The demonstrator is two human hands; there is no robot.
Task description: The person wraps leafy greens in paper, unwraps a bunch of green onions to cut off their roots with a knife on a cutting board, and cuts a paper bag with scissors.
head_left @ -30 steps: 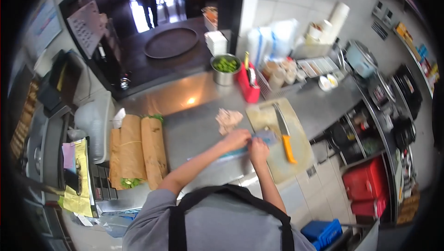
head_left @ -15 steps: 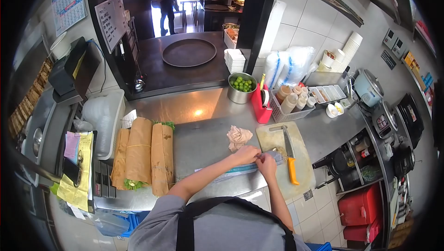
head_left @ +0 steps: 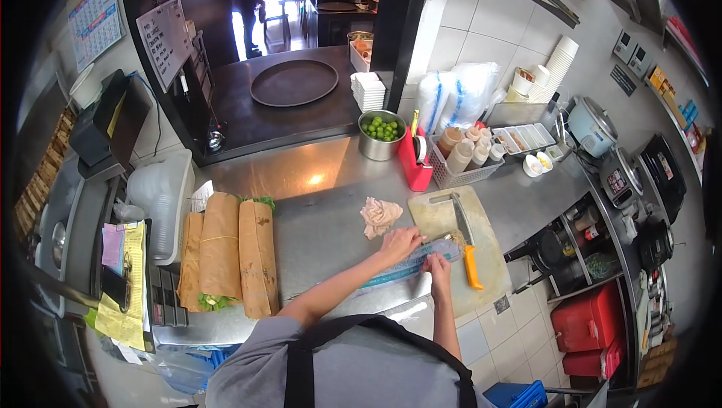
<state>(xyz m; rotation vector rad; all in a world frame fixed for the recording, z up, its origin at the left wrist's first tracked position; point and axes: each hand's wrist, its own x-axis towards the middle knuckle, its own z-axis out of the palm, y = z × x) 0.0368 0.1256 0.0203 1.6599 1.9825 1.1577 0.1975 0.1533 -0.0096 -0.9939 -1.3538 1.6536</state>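
A long, clear plastic bag (head_left: 404, 268) with blue print lies slantwise across the steel counter, its right end reaching onto the cutting board (head_left: 481, 216). My left hand (head_left: 401, 245) pinches the bag's upper edge near that end. Closed on the lower edge is my right hand (head_left: 437, 265), a little nearer to me. Something small and brownish shows at the bag's right end; its kind is unclear. Just right of it, a knife (head_left: 471, 266) with an orange handle rests on the board. A crumpled pinkish cloth (head_left: 380, 216) sits beyond my left hand.
Rolls wrapped in brown paper (head_left: 220, 246) stand to the left, with greens poking out. Toward the back are a metal pot of limes (head_left: 380, 137), a red holder (head_left: 414, 160) and a basket of sauce bottles (head_left: 466, 154). A round tray (head_left: 294, 83) lies in the pass-through, with a person beyond.
My hands have moved apart, and the bag between them is spread wider, showing more of its blue print. The whole view has shifted slightly.
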